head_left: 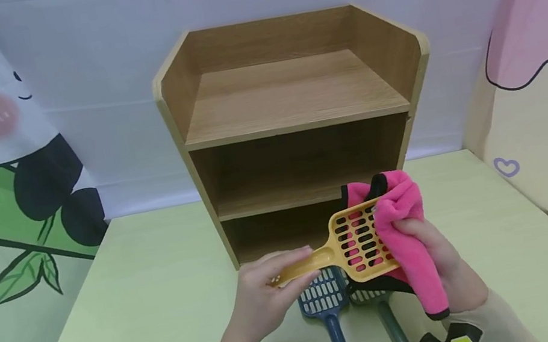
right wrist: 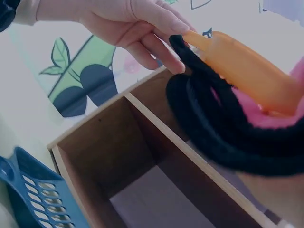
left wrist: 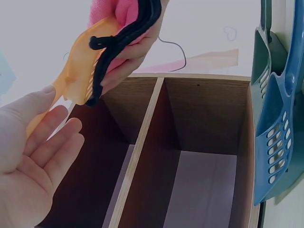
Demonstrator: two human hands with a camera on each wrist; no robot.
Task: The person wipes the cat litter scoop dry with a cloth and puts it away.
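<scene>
My left hand [head_left: 268, 291] pinches the handle of a yellow slotted litter scoop [head_left: 324, 257] between thumb and fingers. The scoop is held above the table, its head pointing right. A pink cloth with black trim [head_left: 408, 233] lies against the far edge and back of the head, some of it showing through the slots. My right hand [head_left: 441, 264] grips this cloth, its fingers partly hidden by the folds. In the left wrist view, the cloth [left wrist: 126, 45] hangs around the end of the scoop [left wrist: 80, 59].
A blue litter scoop [head_left: 339, 340] and a dark green one [head_left: 396, 333] lie side by side on the pale table [head_left: 167, 312], heads toward a wooden shelf unit [head_left: 299, 127]. A white cloth backdrop [head_left: 102, 103] hangs behind. Printed walls flank the table.
</scene>
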